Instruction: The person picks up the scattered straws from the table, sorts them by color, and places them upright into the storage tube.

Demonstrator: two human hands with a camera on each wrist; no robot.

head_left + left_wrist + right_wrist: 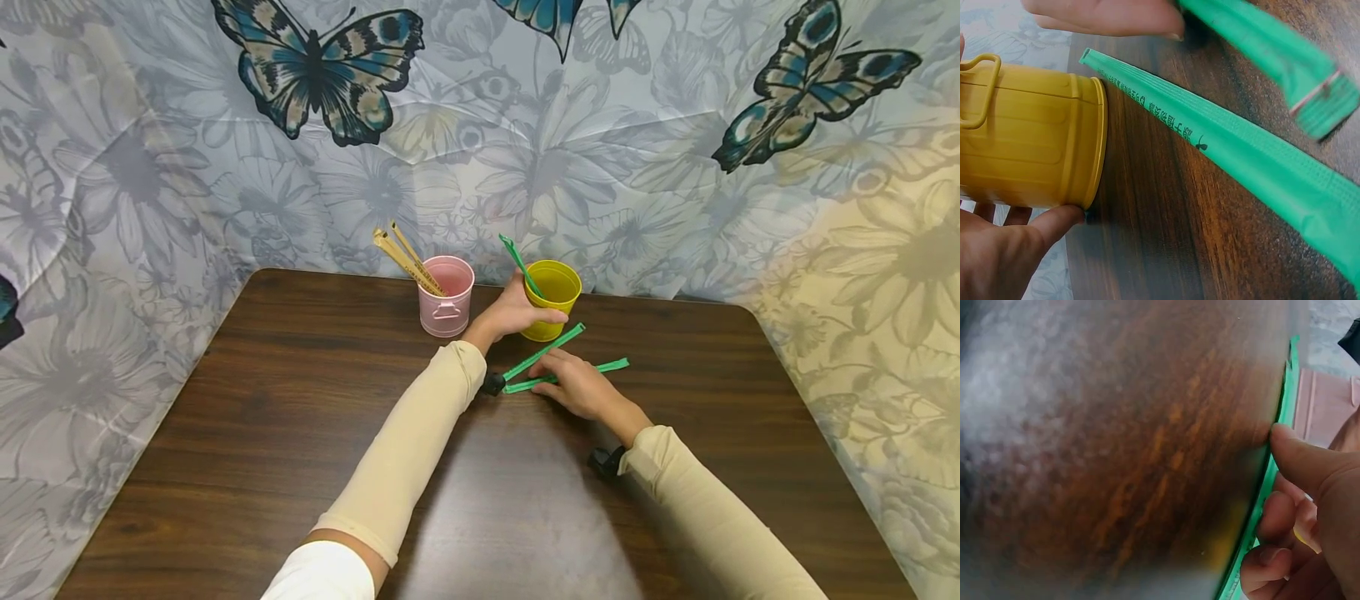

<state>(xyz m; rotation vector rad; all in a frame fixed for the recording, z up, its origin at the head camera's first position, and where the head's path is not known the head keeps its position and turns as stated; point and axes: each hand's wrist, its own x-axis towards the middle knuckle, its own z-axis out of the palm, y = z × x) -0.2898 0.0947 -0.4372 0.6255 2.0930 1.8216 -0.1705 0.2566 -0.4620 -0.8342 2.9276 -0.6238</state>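
My left hand (516, 313) grips the small yellow bucket (553, 321) from its left side, thumb near the rim. One green wrapped straw (513, 250) leans inside that bucket. In front, my right hand (576, 385) pinches another green wrapped straw (613, 365); the right wrist view has the thumb (1300, 453) on one side of it and curled fingers on the other. A further green wrapped straw (1166, 112) lies on the table between the bucket and the right hand, with dark print along its wrapper.
A pink bucket (444, 317) holding several tan wrapped sticks (405, 260) stands left of the yellow one. The dark wooden table (262, 433) ends at a butterfly-printed cloth (465, 167) behind both buckets.
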